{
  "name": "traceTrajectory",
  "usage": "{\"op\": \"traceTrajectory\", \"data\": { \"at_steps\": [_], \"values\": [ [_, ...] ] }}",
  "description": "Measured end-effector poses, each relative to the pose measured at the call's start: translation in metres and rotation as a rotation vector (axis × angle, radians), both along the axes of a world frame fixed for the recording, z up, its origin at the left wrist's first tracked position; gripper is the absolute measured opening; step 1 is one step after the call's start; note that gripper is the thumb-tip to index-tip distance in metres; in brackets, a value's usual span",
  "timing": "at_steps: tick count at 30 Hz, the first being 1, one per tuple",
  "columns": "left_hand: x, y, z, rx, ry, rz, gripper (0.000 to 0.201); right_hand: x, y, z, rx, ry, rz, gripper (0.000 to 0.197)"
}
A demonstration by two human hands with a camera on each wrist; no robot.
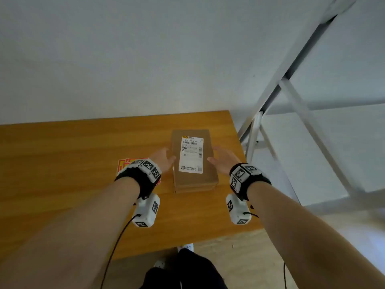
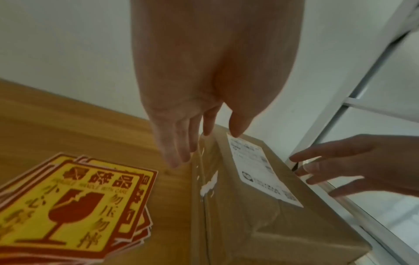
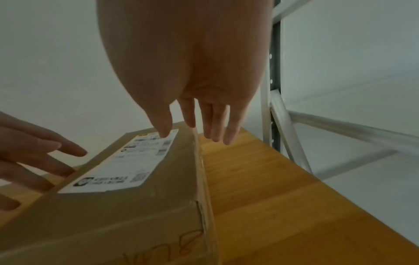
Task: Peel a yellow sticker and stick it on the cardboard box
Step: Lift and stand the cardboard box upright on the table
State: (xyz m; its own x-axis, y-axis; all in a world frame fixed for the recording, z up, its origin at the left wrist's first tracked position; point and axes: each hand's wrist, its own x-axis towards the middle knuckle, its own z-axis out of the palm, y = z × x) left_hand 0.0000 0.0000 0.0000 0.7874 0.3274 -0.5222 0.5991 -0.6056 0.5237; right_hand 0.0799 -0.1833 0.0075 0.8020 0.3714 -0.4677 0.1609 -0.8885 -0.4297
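A brown cardboard box point(image 1: 206, 178) with a white shipping label point(image 1: 191, 154) lies on the wooden table point(image 1: 62, 163). My left hand point(image 1: 164, 158) is at the box's left side, fingers straight, thumb over the top edge. My right hand point(image 1: 224, 160) mirrors it at the right side, fingers straight. In the wrist views the left hand point(image 2: 192, 139) and right hand point(image 3: 197, 125) reach along the box point(image 2: 260, 224) point(image 3: 113, 215) with extended fingers. A stack of yellow and red fragile stickers point(image 2: 75, 202) lies left of the box, mostly hidden under my left wrist in the head view point(image 1: 125, 163).
The table's right edge runs close to the box. Beyond it stands a white metal shelf frame point(image 1: 291, 97). A white wall sits behind the table. Cables hang from both wrist cameras over the front edge.
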Motion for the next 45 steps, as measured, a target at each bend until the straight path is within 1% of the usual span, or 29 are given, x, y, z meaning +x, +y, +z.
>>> {"op": "traceTrajectory", "data": {
  "at_steps": [4,8,12,16,20,24,30,34,35,37,40,42,45],
  "values": [
    [0.010,-0.005,-0.006,-0.018,0.037,0.034,0.050,0.014,0.002,-0.006,0.001,0.082,-0.030,0.053],
    [0.017,-0.009,-0.009,-0.066,0.075,0.030,0.048,0.027,0.005,-0.010,0.041,0.157,-0.046,0.054],
    [0.019,-0.006,-0.021,-0.192,0.057,0.083,0.048,0.035,0.008,-0.021,0.133,0.270,-0.076,0.054],
    [0.021,-0.005,-0.023,-0.277,0.042,0.154,0.044,0.039,0.009,-0.027,0.227,0.360,-0.164,0.049],
    [0.024,-0.004,-0.019,-0.335,0.036,0.181,0.041,0.041,0.010,-0.024,0.258,0.372,-0.203,0.052],
    [0.025,0.003,-0.014,-0.360,0.013,0.198,0.043,0.045,0.008,-0.020,0.319,0.388,-0.247,0.060],
    [0.028,0.017,0.017,-0.365,-0.060,0.234,0.050,0.052,0.008,0.002,0.417,0.355,-0.241,0.080],
    [0.031,0.021,0.043,-0.418,-0.131,0.288,0.047,0.057,0.007,0.017,0.482,0.321,-0.212,0.086],
    [0.031,0.020,0.050,-0.445,-0.136,0.296,0.049,0.057,0.007,0.020,0.508,0.321,-0.209,0.086],
    [0.033,0.021,0.061,-0.512,-0.145,0.330,0.059,0.059,0.010,0.025,0.578,0.324,-0.212,0.083],
    [0.039,0.026,0.066,-0.605,-0.142,0.423,0.079,0.061,0.014,0.032,0.682,0.365,-0.240,0.076],
    [0.041,0.030,0.066,-0.622,-0.133,0.454,0.094,0.062,0.018,0.037,0.759,0.415,-0.287,0.068],
    [0.043,0.032,0.068,-0.583,-0.141,0.439,0.100,0.067,0.021,0.045,0.814,0.511,-0.317,0.063]
  ]
}}
